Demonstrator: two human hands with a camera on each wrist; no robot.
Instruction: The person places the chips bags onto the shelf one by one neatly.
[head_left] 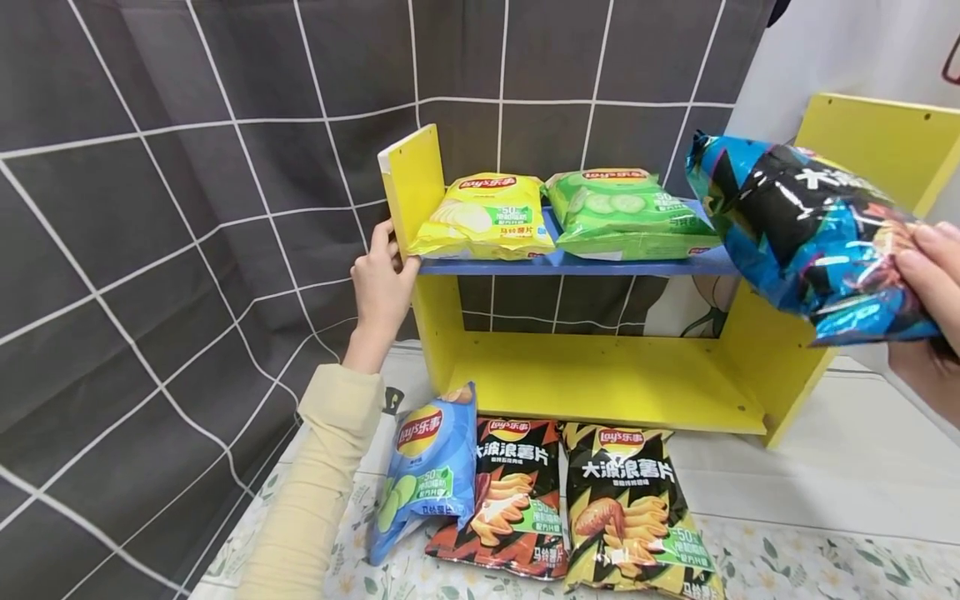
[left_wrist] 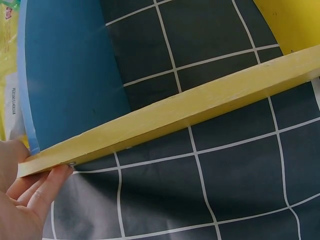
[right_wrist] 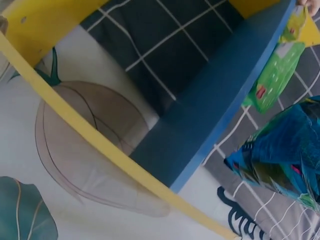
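My left hand (head_left: 384,279) grips the edge of the yellow left side panel (head_left: 415,183) of a small shelf, level with its blue board (head_left: 637,267). In the left wrist view, the thumb and fingers of the left hand (left_wrist: 27,197) lie on opposite sides of that panel. At the right, my right hand (head_left: 937,283) holds a blue and black chip bag (head_left: 810,225) in the air, in front of the right side panel (head_left: 862,142). A yellow chip bag (head_left: 487,217) and a green chip bag (head_left: 630,212) lie side by side on the blue board.
Below the shelf's yellow bottom board (head_left: 592,375), a light blue chip bag (head_left: 427,467), a red-black chip bag (head_left: 513,500) and a black-yellow chip bag (head_left: 633,508) lie on the flower-patterned surface (head_left: 825,558). A dark gridded curtain (head_left: 262,183) hangs behind and to the left.
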